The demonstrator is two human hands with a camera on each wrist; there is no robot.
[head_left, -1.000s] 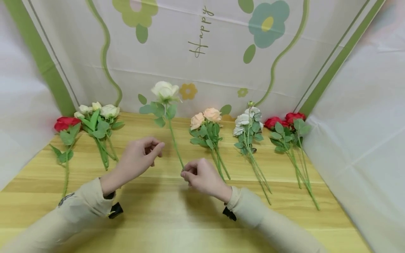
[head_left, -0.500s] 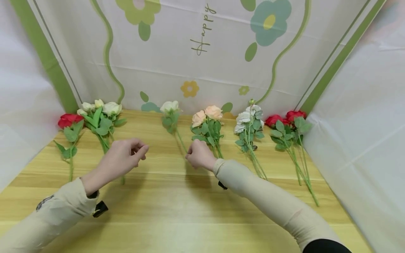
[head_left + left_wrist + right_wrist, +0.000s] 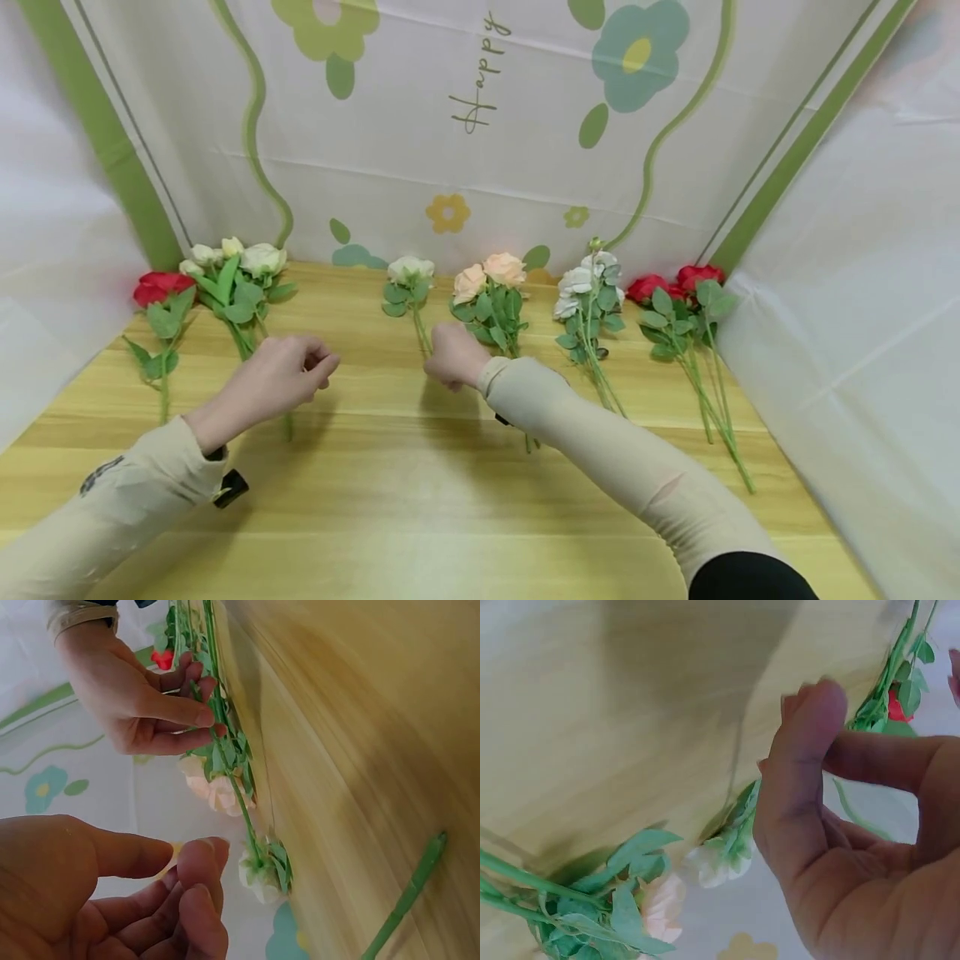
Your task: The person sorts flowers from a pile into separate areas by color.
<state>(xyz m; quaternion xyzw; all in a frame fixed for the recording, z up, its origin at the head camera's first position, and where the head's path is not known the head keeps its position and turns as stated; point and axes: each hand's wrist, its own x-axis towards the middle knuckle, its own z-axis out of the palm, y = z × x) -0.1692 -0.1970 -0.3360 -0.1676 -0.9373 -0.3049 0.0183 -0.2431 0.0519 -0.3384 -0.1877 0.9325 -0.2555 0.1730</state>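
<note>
My right hand [image 3: 456, 357] pinches the green stem of a single white rose [image 3: 411, 270]. Its bloom lies toward the back of the wooden table, left of the peach roses [image 3: 487, 277]. In the left wrist view, thumb and fingertips of the right hand [image 3: 161, 712] meet on this stem, near its lower end. The right wrist view hides most of the stem behind the fingers; the bloom of the white rose [image 3: 718, 861] shows past them. My left hand [image 3: 273, 375] hovers over the table with loosely bent fingers and nothing in them, near the stems of the cream flower bunch [image 3: 243, 283].
A red rose [image 3: 163, 290] lies at the far left. Right of the peach roses come a bunch of pale white flowers [image 3: 588, 287] and a bunch of red roses [image 3: 678, 287]. A printed cloth [image 3: 540, 167] rises behind the wooden table [image 3: 390, 517].
The right hand has lowered the white rose from upright above the table to the back, beside the peach roses. The left hand has drawn away to the left.
</note>
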